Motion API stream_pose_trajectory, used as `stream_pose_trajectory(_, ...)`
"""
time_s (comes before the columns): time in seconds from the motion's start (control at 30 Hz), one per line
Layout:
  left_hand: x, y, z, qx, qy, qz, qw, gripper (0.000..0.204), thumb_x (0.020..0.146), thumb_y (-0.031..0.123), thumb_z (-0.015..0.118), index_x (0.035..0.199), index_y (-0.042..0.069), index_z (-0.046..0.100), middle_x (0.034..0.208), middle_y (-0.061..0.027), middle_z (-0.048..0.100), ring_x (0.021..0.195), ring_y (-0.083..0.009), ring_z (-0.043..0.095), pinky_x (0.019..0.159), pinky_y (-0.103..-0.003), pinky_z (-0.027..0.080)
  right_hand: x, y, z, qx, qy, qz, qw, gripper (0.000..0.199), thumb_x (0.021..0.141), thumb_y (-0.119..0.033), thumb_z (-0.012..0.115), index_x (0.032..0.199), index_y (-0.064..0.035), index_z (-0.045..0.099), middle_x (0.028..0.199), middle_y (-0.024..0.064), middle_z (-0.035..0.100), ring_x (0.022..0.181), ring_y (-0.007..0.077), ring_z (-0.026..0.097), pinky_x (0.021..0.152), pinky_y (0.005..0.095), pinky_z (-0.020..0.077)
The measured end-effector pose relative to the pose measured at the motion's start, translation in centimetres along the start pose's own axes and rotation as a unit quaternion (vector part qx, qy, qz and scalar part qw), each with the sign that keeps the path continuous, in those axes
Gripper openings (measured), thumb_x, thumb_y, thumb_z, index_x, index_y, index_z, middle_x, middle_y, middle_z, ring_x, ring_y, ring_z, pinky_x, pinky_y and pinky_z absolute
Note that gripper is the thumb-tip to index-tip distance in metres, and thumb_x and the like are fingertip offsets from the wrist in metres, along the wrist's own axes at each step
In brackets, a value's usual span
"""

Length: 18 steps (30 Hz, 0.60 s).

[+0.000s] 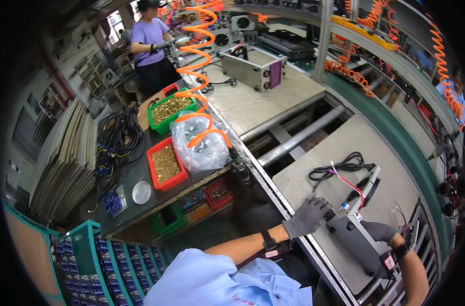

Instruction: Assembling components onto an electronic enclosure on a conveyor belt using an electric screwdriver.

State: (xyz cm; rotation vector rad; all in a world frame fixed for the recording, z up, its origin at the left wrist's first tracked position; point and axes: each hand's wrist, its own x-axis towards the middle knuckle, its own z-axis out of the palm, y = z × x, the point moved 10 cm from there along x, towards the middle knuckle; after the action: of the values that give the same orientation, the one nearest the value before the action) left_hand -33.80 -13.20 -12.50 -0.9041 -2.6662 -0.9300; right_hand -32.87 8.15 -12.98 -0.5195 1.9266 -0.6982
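Observation:
A grey metal case [356, 246] lies on a pale board on the conveyor at the lower right. My left hand [310, 217], in a dark grey glove, is by the case's near left corner, its fingers stretched toward a black knob or foot there. On the far side, my right hand [379, 232], gloved too, reaches over the case wall; its fingertips are hidden. A red and a white wire [361, 196] rise from the case beside a small metal fitting with a blue part. Past them lies a coiled black power cord [339, 169] on the board.
Left of the conveyor, a side table holds a green bin [161, 127] and a red bin [181, 178] of brass-coloured fasteners, and a plastic bag [197, 153]. An orange coiled hose [198, 94] hangs with a driver. Farther along stands another case [242, 71]; a person [148, 41] works beyond.

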Motion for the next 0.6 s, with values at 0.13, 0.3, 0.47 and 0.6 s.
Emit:
stream_pose_trajectory(0.13, 0.0, 0.3, -0.3, 0.021, 0.029, 0.009, 0.999, 0.055, 0.082, 0.024, 0.072, 0.131, 0.006, 0.055, 0.128, -0.0115, 0.058, 0.131, -0.0296, 0.048, 0.119, -0.051, 0.024, 1.2, 0.9, -1.7, -0.192, 0.02, 0.076, 0.978, 0.053, 0.086, -0.023, 0.062, 0.135, -0.0011, 0.059, 0.128, 0.0217, 0.064, 0.119, 0.0222, 0.057, 0.104, 0.0353, 0.0434)
stream_pose_trajectory(0.3, 0.0, 0.1, 0.3, 0.029, 0.008, -0.004, 1.0, 0.052, 0.084, 0.023, 0.07, 0.13, 0.007, 0.054, 0.131, -0.0116, 0.056, 0.131, -0.0308, 0.047, 0.119, -0.052, 0.025, 2.6, 3.9, -0.2, 0.115, 0.038, 0.079, 0.99, 0.048, 0.092, -0.021, 0.067, 0.132, 0.0034, 0.06, 0.124, 0.0092, 0.066, 0.112, 0.0175, 0.054, 0.1, 0.0335, 0.0448)
stream_pose_trajectory(0.47, 0.0, 0.0, 0.1, 0.042, 0.025, -0.007, 0.999, 0.051, 0.082, 0.025, 0.071, 0.128, 0.007, 0.055, 0.13, -0.0117, 0.054, 0.131, -0.0298, 0.046, 0.119, -0.05, 0.026, 3.1, 4.3, -0.1, 0.078, -0.01, -0.02, 0.997, 0.058, 0.09, -0.014, 0.072, 0.142, 0.0021, 0.051, 0.141, 0.0066, 0.053, 0.126, 0.0177, 0.044, 0.111, 0.0327, 0.0353)
stream_pose_trajectory(0.6, 0.1, -0.1, 0.1, 0.034, 0.036, -0.004, 0.999, 0.051, 0.08, 0.024, 0.071, 0.125, 0.007, 0.055, 0.128, -0.0123, 0.053, 0.132, -0.0299, 0.045, 0.119, -0.05, 0.026, 2.7, 3.1, -0.7, 0.108, -0.002, -0.058, 0.992, 0.057, 0.085, -0.014, 0.077, 0.136, 0.0001, 0.054, 0.133, 0.0077, 0.057, 0.12, 0.0186, 0.048, 0.108, 0.0338, 0.0386)
